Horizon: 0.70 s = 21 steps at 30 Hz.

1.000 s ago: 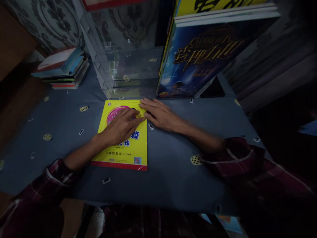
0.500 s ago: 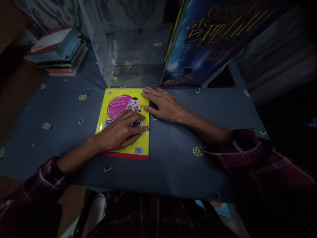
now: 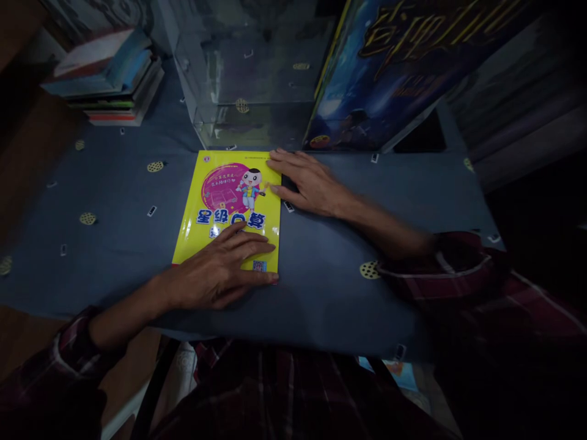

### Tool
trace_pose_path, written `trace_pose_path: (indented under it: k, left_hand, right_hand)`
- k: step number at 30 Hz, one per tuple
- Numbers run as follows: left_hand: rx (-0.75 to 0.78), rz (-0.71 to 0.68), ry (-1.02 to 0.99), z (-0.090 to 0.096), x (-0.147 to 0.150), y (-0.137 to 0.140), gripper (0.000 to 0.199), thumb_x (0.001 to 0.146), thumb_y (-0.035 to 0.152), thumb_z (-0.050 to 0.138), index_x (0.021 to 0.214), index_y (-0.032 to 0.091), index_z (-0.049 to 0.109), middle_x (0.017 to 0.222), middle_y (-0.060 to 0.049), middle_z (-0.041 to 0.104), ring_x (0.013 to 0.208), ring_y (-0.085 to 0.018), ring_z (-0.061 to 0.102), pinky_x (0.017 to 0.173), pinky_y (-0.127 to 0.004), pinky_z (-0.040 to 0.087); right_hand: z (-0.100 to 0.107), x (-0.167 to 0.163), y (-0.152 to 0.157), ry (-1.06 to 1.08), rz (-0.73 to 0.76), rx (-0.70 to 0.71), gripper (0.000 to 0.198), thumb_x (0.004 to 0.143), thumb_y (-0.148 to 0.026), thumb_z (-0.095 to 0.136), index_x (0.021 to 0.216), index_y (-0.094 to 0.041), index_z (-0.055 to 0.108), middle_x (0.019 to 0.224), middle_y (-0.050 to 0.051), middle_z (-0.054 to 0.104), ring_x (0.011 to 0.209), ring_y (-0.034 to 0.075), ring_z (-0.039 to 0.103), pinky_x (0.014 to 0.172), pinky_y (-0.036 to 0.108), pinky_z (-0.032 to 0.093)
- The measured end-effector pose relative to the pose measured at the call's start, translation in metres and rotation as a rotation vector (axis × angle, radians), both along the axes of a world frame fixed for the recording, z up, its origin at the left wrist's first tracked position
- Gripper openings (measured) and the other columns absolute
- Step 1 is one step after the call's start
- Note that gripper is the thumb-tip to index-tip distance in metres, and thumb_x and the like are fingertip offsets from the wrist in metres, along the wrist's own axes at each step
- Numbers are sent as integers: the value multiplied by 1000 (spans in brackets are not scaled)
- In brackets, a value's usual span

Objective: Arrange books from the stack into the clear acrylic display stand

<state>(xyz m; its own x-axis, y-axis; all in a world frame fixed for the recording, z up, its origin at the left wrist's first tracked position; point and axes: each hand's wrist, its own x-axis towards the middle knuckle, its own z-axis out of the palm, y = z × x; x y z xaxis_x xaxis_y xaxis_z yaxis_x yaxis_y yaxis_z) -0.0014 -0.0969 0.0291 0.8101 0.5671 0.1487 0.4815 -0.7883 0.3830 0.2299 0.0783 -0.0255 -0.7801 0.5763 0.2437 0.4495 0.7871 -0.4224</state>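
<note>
A yellow workbook (image 3: pixel 192 201) with a pink circle, a cartoon child and blue lettering lies flat on the cloth-covered table. Across its lower part rests my left hand (image 3: pixel 224 263), fingers spread toward the right edge, covering some of the print and the bottom strip. My right hand (image 3: pixel 307 180) lies at the book's upper right edge. Its fingertips touch the cover, and the fingers are stretched out with nothing gripped.
A clear acrylic rack (image 3: pixel 257 128) stands right behind the workbook. In it leans a large dark blue book (image 3: pixel 367 91). Several books are piled in a stack (image 3: pixel 110 79) at the back left. The grey tablecloth (image 3: pixel 330 293) ends near my lap.
My left hand has slid down the cover toward me, uncovering the blue lettering. My right hand stays at the upper right edge. The view has shifted slightly.
</note>
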Motion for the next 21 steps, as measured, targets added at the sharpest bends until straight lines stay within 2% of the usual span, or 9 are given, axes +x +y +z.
trace_pose_path:
  k: [5,10,13,17,21]
  left_hand:
    - [-34,2,22,0,-2,-7,44,94,15,64,135,31,65,144,-9,61,139,-25,52,126,-61,30]
    - [-21,29,-7,-5,0,-12,42,95,15,62,133,31,65,143,-11,61,139,-27,52,124,-64,31]
    - [-28,58,-67,-6,-1,-15,40,97,12,56,133,29,64,140,-10,63,138,-25,54,123,-61,36]
    - [-53,203,-206,-5,-15,-16,42,100,9,50,136,27,61,138,-11,64,134,-23,57,112,-51,51]
    - [-12,431,-215,-2,-44,-20,35,104,13,49,133,26,63,131,-11,67,123,-23,63,101,-46,56]
  right_hand:
    - [1,0,-1,-4,-7,-4,62,105,-56,43,156,-21,48,165,13,45,154,37,38,124,64,30]
    - [3,0,-3,-19,-10,-7,61,105,-56,43,157,-23,47,165,11,45,154,34,38,125,63,30]
    - [4,0,-4,-21,-10,11,60,105,-55,44,155,-22,49,164,12,47,154,34,39,123,64,32]
    - [5,1,-6,-5,1,49,53,105,-49,45,149,-22,56,158,13,53,151,34,43,122,62,34]
    - [7,-1,-14,38,32,80,43,105,-41,45,135,-20,67,147,14,64,142,34,54,118,62,38]
